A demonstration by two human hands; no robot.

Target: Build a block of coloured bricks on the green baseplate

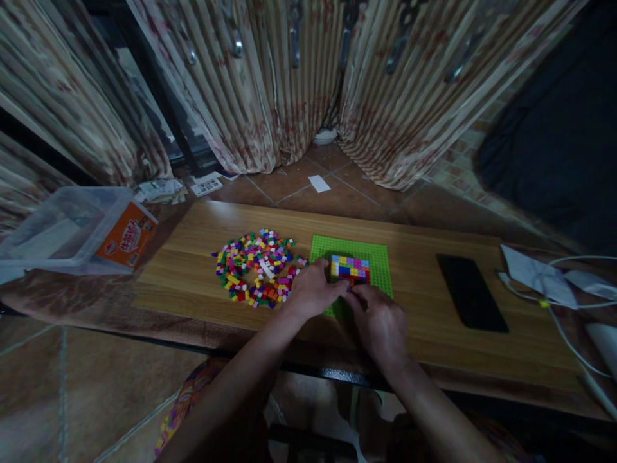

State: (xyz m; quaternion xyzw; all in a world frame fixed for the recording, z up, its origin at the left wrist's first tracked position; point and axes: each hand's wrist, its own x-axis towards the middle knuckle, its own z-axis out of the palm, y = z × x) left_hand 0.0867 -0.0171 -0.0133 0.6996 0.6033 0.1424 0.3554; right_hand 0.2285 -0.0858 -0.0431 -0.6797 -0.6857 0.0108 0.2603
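Observation:
A green studded baseplate lies on a low wooden table. A block of small coloured bricks is built on it. My left hand rests on the plate's left edge, fingers curled at the block's front left corner. My right hand covers the plate's near edge, fingertips pressed against the front row of the block. Whether either hand pinches a loose brick is hidden. A pile of several loose coloured bricks spreads just left of the plate.
A black phone lies flat on the table to the right. White cables and paper sit at the far right. A clear plastic box with an orange label stands left of the table. Curtains hang behind.

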